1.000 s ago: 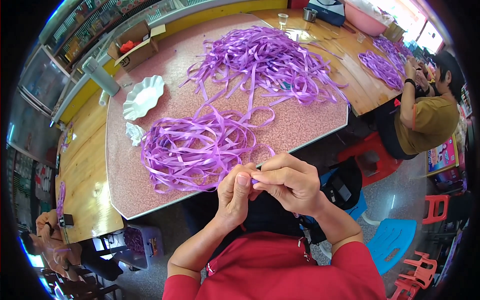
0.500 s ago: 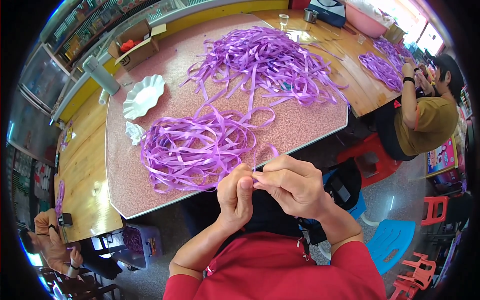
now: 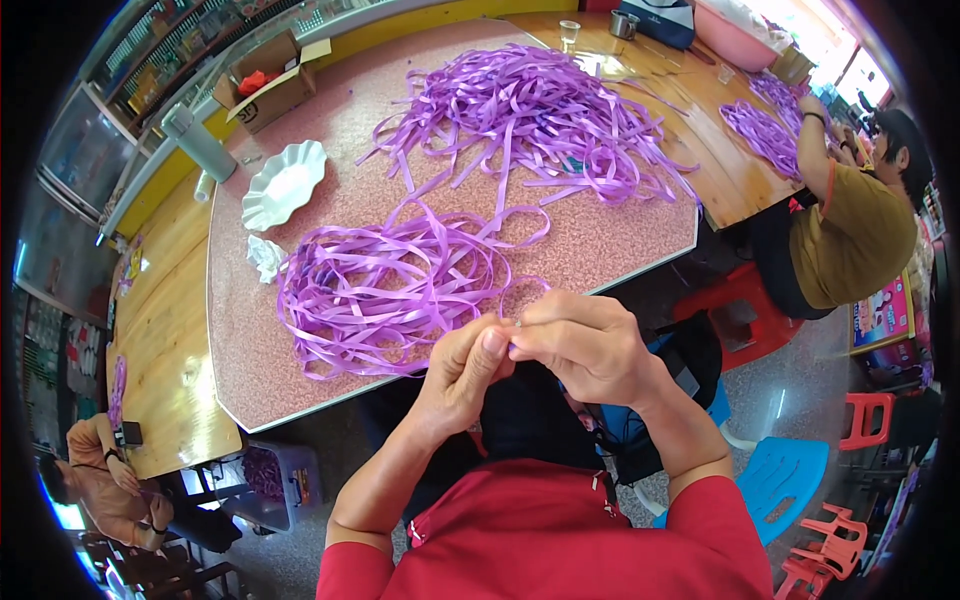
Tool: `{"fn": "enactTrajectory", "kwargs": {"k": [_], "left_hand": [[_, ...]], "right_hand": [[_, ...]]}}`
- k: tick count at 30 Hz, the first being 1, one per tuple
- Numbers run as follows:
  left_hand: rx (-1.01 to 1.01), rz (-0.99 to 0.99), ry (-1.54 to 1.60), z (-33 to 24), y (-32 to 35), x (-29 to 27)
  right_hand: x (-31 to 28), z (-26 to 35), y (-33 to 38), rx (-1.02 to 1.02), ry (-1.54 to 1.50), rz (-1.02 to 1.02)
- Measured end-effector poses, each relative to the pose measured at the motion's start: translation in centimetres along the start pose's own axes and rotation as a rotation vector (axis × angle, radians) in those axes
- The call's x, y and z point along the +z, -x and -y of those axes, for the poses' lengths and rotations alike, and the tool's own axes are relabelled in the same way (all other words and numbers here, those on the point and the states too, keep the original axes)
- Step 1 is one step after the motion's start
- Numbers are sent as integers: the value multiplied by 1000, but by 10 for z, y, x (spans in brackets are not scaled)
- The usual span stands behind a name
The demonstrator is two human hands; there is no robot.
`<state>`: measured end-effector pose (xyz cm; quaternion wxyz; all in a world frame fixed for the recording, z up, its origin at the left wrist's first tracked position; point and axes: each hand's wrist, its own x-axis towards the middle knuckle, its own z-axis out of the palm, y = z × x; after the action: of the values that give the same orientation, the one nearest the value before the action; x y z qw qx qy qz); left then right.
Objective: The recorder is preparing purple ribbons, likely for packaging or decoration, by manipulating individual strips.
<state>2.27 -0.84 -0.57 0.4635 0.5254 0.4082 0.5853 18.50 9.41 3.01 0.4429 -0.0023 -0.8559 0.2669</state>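
- Where the two hands meet just off the near edge of the table, a purple ribbon strand (image 3: 515, 345) is pinched between them; it loops back up onto the tabletop.
- Left hand (image 3: 462, 372) has fingers curled narrow, thumb tip pressed to the strand; right hand (image 3: 578, 345) closes its fingertips on the same spot, knuckles up.
- Judging by the grip, the step in hand is fine fingertip work on one ribbon end; the next move seems to call for a steady pinch and a small, exact pull.
- Just beyond lies the near ribbon coil (image 3: 385, 290) on the pink speckled table (image 3: 620, 235).
- Farther off sprawls a bigger ribbon heap (image 3: 530, 115).
- At far left sit a white scalloped dish (image 3: 283, 183), a crumpled tissue (image 3: 266, 257) and a cardboard box (image 3: 270, 80).
- At far right a person in a mustard shirt (image 3: 850, 230) handles more ribbon.
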Motion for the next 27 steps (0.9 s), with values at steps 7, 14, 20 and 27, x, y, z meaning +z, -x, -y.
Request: {"fn": "enactTrajectory", "kwargs": {"k": [7,14,20,27], "left_hand": [[-154,-114,141,8,-3,3],[-97,-96,95,15,1,7],[97,-145,45,25,3,13],[651,-284,-505,30,-6,10]], "right_hand": [[19,-6,18,166,11,-80],[19,-3,21,112,28,-95],[19,10,19,146,25,-116],[12,36,17,484,-131,-71]]}}
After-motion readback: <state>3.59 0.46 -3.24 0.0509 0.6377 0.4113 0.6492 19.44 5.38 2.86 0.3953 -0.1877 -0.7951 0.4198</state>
